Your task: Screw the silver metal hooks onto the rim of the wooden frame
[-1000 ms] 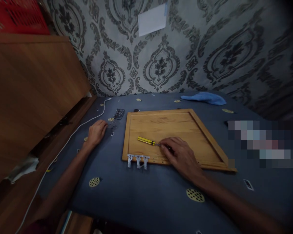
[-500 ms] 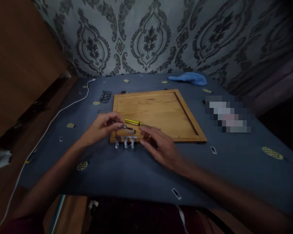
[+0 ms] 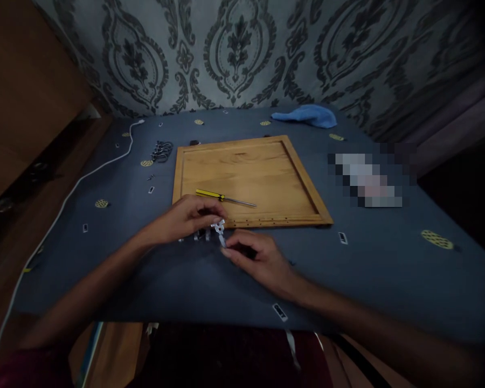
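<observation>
A small silvery metal hook (image 3: 219,228) with holes in its plate is between my two hands, just off the near edge of a framed wooden board (image 3: 242,167). The thumb and fingers of my left hand (image 3: 189,216) pinch its upper plate. Its lower, curved end is pinched by my right hand (image 3: 262,258). Under my left hand, several similar metal hooks (image 3: 202,235) show at the board's near left edge, partly hidden. A screwdriver (image 3: 225,198) with a yellow and black handle lies on the board, its shaft pointing right.
Small dark holes line the board's near rail. A bunch of dark metal hooks (image 3: 162,151) and some tiny screws (image 3: 151,177) lie to the left. A white cable (image 3: 101,171) runs along the left side. A blue cloth (image 3: 307,115) lies at the back; a blurred-out item (image 3: 366,180) is at right.
My right hand has closed onto the hook's lower end, and the hook has turned from lying sideways to pointing down. My left hand has moved slightly right and nearer. The view has shifted a little.
</observation>
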A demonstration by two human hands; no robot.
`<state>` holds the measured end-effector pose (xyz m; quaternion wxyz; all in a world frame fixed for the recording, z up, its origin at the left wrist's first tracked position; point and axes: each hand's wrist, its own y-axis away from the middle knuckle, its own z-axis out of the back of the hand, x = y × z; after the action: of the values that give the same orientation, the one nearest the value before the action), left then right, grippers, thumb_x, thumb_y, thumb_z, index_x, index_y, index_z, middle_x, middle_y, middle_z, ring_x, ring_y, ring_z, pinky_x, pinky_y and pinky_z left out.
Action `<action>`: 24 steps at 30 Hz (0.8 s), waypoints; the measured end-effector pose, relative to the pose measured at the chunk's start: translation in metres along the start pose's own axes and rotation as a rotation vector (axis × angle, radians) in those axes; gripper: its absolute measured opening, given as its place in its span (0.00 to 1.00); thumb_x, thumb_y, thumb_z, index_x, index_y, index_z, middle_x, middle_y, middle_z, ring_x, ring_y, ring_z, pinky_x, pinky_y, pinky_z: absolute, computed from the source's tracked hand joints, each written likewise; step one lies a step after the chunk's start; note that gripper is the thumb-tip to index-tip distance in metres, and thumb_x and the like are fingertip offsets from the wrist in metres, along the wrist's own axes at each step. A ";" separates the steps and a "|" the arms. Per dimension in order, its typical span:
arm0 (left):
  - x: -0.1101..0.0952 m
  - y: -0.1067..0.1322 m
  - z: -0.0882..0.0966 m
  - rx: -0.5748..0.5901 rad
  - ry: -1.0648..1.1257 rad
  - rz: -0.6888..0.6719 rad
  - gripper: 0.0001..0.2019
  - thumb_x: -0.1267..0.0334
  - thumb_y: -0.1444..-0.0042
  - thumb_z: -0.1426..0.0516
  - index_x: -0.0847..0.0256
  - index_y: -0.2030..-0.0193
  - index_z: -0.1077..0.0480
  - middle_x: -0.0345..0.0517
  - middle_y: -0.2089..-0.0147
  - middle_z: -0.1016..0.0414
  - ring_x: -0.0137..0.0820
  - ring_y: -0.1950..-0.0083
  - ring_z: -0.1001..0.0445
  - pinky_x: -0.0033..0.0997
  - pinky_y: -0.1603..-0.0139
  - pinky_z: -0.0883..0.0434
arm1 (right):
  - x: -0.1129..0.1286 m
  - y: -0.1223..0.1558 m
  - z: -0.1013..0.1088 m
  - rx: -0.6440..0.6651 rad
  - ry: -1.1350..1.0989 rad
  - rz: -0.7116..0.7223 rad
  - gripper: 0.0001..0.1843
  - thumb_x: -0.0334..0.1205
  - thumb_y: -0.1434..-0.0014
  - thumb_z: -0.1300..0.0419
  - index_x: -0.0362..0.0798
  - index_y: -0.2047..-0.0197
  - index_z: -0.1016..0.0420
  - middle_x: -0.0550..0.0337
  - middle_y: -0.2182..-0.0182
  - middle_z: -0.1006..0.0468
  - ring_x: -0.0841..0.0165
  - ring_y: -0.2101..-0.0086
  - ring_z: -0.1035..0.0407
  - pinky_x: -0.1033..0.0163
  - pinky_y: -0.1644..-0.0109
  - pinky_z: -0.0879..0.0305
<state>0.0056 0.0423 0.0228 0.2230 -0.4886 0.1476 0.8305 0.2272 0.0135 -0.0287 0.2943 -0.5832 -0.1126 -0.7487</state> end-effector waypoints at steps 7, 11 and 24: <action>0.008 0.015 0.012 -0.041 -0.247 -0.007 0.21 0.52 0.40 0.36 0.57 0.43 0.28 0.48 0.44 0.22 0.39 0.44 0.24 0.35 0.45 0.27 | -0.009 -0.004 0.000 0.007 -0.224 -0.209 0.09 0.45 0.40 0.37 0.50 0.68 0.25 0.67 0.78 0.28 0.74 0.79 0.33 0.67 0.74 0.37; 0.007 0.026 0.010 0.068 -0.432 -0.005 0.34 0.48 0.46 0.32 0.54 0.35 0.34 0.52 0.38 0.27 0.45 0.38 0.28 0.43 0.39 0.29 | -0.012 -0.005 0.001 0.008 -0.239 -0.244 0.08 0.44 0.40 0.37 0.50 0.66 0.23 0.66 0.78 0.25 0.75 0.79 0.32 0.67 0.73 0.35; 0.009 0.032 -0.009 -0.035 -0.609 -0.094 0.30 0.56 0.37 0.37 0.55 0.32 0.43 0.52 0.37 0.27 0.41 0.38 0.27 0.42 0.40 0.27 | -0.005 -0.006 0.008 0.098 -0.234 -0.300 0.11 0.46 0.38 0.38 0.48 0.67 0.21 0.65 0.80 0.24 0.73 0.78 0.31 0.66 0.71 0.37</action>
<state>-0.0078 0.0124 0.0115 0.2867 -0.2272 0.0370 0.9299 0.2312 0.0235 -0.0298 0.1924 -0.6279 -0.2680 -0.7049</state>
